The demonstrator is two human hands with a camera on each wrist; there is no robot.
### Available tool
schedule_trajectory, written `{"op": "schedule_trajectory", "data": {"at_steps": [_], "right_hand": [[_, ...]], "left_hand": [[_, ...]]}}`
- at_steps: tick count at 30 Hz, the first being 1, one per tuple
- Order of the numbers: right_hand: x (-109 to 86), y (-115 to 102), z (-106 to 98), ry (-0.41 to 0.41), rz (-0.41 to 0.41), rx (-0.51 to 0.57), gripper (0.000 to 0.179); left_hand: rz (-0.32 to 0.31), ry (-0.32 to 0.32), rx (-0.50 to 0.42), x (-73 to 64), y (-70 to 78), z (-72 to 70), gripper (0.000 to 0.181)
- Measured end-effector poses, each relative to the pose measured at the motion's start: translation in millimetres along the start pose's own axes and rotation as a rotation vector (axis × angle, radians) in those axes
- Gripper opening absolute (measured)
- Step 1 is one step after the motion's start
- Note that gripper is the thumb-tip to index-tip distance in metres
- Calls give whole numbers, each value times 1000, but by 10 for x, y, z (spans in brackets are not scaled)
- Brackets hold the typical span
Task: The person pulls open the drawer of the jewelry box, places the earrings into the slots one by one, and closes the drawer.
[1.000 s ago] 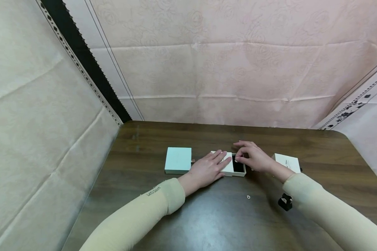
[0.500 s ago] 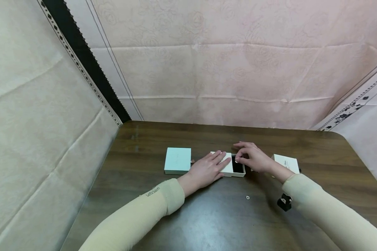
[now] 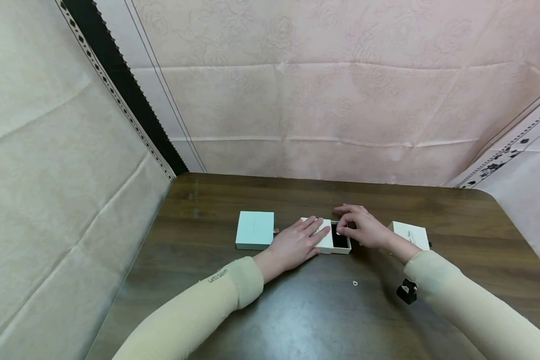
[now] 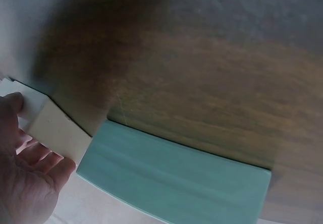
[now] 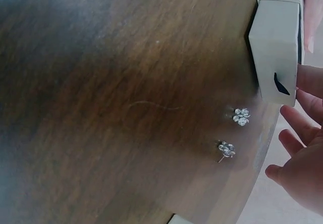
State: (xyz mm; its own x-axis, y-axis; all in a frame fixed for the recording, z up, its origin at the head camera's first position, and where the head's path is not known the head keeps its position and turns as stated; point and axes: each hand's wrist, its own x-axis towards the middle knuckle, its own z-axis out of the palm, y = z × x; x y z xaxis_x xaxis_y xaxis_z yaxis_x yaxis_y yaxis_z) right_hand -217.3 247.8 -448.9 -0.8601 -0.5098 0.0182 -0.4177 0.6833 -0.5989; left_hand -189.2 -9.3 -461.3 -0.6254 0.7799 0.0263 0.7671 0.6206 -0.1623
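My left hand (image 3: 295, 244) rests with spread fingers on a small white jewellery box (image 3: 326, 240), its thumb along the near side. The box's drawer (image 3: 342, 251) is slid partly out to the right and shows a black lining. Over that lining my right hand (image 3: 364, 227) pinches a small pale thing (image 3: 338, 232) between thumb and forefinger; its kind is too small to tell. In the right wrist view a black ribbon tab (image 5: 281, 85) sticks out of the drawer's end. Two clear-stoned stud earrings, one (image 5: 241, 116) nearer the box and another (image 5: 227, 149), lie on the table.
A mint-green box (image 3: 255, 230) stands left of the left hand. Beyond the right wrist lies a white lettered box (image 3: 410, 234), partly behind the arm. A small whitish ring-shaped piece (image 3: 355, 283) lies on the brown table (image 3: 297, 310) in front. Pale cloth (image 3: 319, 110) hangs behind.
Both hands and the box hold nearly the same place. The right fingertips shift only slightly over the black lining.
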Motion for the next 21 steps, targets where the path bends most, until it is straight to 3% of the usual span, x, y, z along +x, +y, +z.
{"op": "schedule_trajectory", "data": {"at_steps": [5, 14, 21], "right_hand": [[20, -1, 31, 47, -34, -60, 16], [49, -36, 55, 175, -150, -277, 21], [67, -68, 48, 180, -193, -355, 23]], "left_hand": [[0, -5, -8, -4, -4, 6, 63], [-4, -7, -1, 0, 1, 21, 63], [-7, 3, 5, -2, 4, 29, 62]]}}
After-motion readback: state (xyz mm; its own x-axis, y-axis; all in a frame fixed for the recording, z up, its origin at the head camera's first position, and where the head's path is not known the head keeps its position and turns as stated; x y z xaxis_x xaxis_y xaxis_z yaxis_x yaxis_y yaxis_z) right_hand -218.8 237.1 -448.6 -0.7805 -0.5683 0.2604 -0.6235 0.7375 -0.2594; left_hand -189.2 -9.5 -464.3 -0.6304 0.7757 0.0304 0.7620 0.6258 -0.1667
